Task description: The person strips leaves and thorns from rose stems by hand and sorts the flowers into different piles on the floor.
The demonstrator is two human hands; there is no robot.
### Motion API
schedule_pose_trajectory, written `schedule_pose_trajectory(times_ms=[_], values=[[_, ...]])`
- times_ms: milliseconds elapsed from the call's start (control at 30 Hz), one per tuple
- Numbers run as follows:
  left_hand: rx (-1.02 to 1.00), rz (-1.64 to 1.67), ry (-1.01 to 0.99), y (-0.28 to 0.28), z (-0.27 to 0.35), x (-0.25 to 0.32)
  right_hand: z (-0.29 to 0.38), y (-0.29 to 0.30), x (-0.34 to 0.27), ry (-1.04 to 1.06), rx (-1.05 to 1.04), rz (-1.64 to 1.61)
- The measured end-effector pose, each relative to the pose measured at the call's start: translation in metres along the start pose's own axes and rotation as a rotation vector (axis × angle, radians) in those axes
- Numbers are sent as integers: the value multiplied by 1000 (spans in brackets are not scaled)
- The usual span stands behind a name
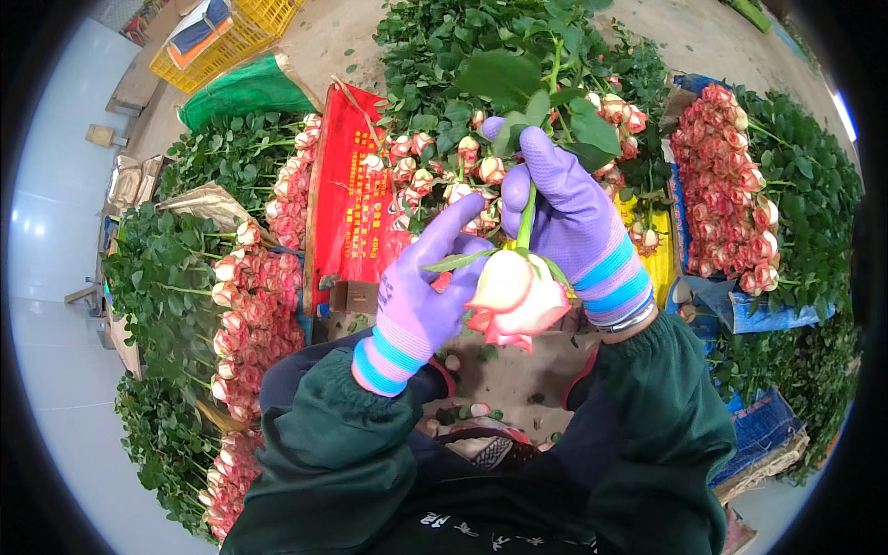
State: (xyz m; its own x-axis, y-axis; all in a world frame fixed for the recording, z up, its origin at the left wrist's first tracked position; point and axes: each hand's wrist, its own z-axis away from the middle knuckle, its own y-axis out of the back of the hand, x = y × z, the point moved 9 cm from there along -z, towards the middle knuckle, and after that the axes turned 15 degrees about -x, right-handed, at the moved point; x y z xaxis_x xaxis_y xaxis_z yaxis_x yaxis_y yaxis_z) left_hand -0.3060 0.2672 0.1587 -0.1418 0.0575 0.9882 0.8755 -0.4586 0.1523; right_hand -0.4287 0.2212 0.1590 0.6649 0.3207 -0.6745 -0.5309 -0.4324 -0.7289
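Observation:
My right hand [558, 201], in a purple glove with blue-striped cuff, grips the green stem of a rose [517, 295]. The bloom, cream-white with pink petal edges, hangs head down below the fingers; the leafy end of the stem points away from me. Beside the bloom is my left hand [433, 277], in a matching glove, its index finger stretched out and the other fingers curled near a narrow green leaf at the flower's base. Whether its thumb or fingers touch that leaf is unclear. Behind both hands lie loose pink-and-white roses [421, 182] with leafy stems.
Stacked rose rows lie on the left [253, 333] and right [721, 187]. A red printed sack [354, 201] stands left of the loose roses, a yellow sack [652, 229] right of them. Blue sacking [760, 430] lies lower right; a yellow crate [263, 28] stands upper left. Petals litter the floor.

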Motion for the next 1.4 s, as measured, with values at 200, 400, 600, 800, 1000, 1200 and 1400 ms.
schedule_pose_trajectory(times_ms=[200, 400, 600, 800, 1000, 1200, 1400], values=[[-76, -516, -260, -23, 2, 34, -6, -15, 6, 21, -145, -193], [-93, -371, -407, -31, 11, 60, 1, -35, -3, 61, -224, -313], [-157, -442, -754, -46, 20, 85, 18, -34, -25, -73, -148, 291], [-743, -1111, -317, -127, 27, 14, 56, 30, -13, -458, 83, 802], [-873, -1108, -237, -142, 60, -29, 141, 113, 32, -627, 126, 1881], [-727, -1007, -248, -138, 69, -53, 189, 132, 75, -986, -75, 1978], [-711, -966, -213, -140, 74, -57, 223, 167, 156, -1256, -357, 2001]])
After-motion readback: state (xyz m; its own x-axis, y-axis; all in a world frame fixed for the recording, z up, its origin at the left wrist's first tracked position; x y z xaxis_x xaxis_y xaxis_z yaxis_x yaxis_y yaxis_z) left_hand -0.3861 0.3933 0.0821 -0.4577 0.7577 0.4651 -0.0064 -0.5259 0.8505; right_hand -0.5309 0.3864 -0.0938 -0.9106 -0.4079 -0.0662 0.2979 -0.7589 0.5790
